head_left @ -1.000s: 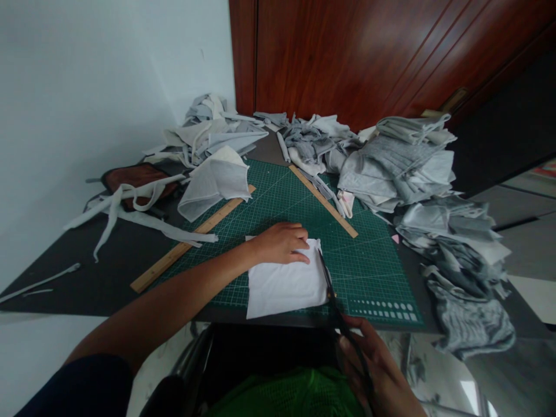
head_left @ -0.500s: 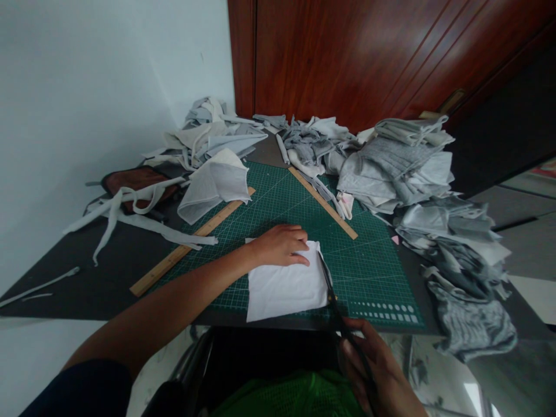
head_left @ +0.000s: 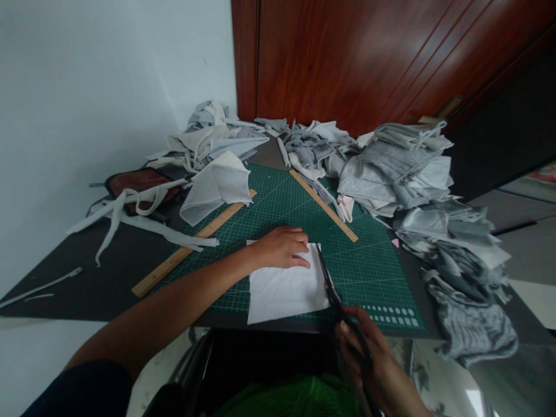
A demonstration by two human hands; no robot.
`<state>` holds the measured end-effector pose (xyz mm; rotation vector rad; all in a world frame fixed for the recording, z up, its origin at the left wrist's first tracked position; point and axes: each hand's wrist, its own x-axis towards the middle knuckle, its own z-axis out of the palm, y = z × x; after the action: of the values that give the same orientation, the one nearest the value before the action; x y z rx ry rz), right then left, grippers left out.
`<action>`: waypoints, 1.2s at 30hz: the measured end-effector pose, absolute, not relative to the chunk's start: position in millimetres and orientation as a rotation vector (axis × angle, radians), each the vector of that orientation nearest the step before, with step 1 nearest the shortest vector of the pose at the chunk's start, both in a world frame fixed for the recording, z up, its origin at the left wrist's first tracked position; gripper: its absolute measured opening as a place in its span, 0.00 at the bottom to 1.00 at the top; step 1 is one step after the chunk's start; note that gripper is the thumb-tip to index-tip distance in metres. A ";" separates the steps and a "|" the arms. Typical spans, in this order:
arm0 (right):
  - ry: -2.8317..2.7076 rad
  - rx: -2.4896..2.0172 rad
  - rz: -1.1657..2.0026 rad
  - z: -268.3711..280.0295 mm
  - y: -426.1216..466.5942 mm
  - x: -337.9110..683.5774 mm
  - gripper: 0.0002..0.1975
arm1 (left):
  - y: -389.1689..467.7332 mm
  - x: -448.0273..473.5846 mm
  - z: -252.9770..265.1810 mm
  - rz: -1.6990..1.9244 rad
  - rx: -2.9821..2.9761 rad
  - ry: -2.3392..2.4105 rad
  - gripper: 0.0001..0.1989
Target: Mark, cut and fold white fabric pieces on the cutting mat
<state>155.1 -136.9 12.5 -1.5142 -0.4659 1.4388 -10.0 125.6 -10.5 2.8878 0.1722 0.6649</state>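
Observation:
A white piece of cloth [head_left: 282, 295] lies on the green cutting mat [head_left: 369, 272] at the near edge of the table. My left hand [head_left: 284, 248] rests on its upper part, palm down, with the fingers spread and pressing the cloth. In my right hand [head_left: 369, 353] is a pair of dark scissors [head_left: 332, 295], its handles held below the table edge. The blades lie along the right edge of the cloth, tips near its upper right corner. A thin sliver of cloth shows just right of the blades.
Two wooden rulers [head_left: 324, 205] lie on the mat, one on each side. Grey and white fabric is heaped at the back and right [head_left: 391, 168]. Left are cloth strips [head_left: 152, 229] and a reddish-brown pouch [head_left: 134, 184]. A wall and a wooden door [head_left: 330, 58] stand behind.
My right hand and the scissors have moved slightly forward along the cloth's right edge, and the blades look more closed. My left hand stays in place on the cloth.

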 end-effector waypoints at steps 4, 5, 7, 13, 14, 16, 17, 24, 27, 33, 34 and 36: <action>-0.449 -1.497 1.423 12.2 -135.4 152.2 0.27 | 125.5 -9.8 -10.7 0.686 2.868 0.158 0.17; -0.444 -1.492 1.423 12.5 -134.9 151.7 0.26 | 125.4 -9.8 -10.6 0.685 2.867 0.162 0.17; -0.434 -1.490 1.430 13.3 -133.9 151.5 0.26 | 125.2 -9.8 -10.5 0.684 2.866 0.170 0.17; -0.466 -1.499 1.441 13.6 -133.4 154.8 0.27 | 125.5 -9.9 -10.8 0.676 2.871 0.170 0.17; -0.467 -1.498 1.443 13.4 -134.1 155.0 0.27 | 125.5 -9.9 -10.8 0.670 2.875 0.168 0.17; -0.464 -1.502 1.448 12.9 -135.9 154.8 0.27 | 125.4 -9.9 -10.8 0.664 2.878 0.167 0.17; -0.469 -1.506 1.450 12.8 -136.7 154.3 0.27 | 125.3 -9.8 -10.7 0.663 2.878 0.167 0.17; -0.553 -1.526 1.421 14.2 -137.2 148.8 0.27 | 124.7 -9.1 -10.2 0.686 2.880 0.164 0.17; -0.550 -1.525 1.426 13.8 -137.1 147.7 0.27 | 124.7 -9.2 -10.2 0.692 2.883 0.165 0.18; -0.540 -1.513 1.415 9.3 -138.9 149.0 0.26 | 125.2 -9.3 -11.1 0.728 2.858 0.141 0.16; -0.547 -1.518 1.415 8.6 -138.9 149.2 0.26 | 125.2 -9.3 -11.3 0.732 2.855 0.139 0.16; -0.561 -1.531 1.416 7.7 -138.9 149.5 0.26 | 125.3 -9.2 -11.5 0.734 2.857 0.137 0.17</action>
<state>149.5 -138.9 7.7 -1.5309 -0.5605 1.4161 -9.2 125.3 -11.5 2.8573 0.1370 0.7343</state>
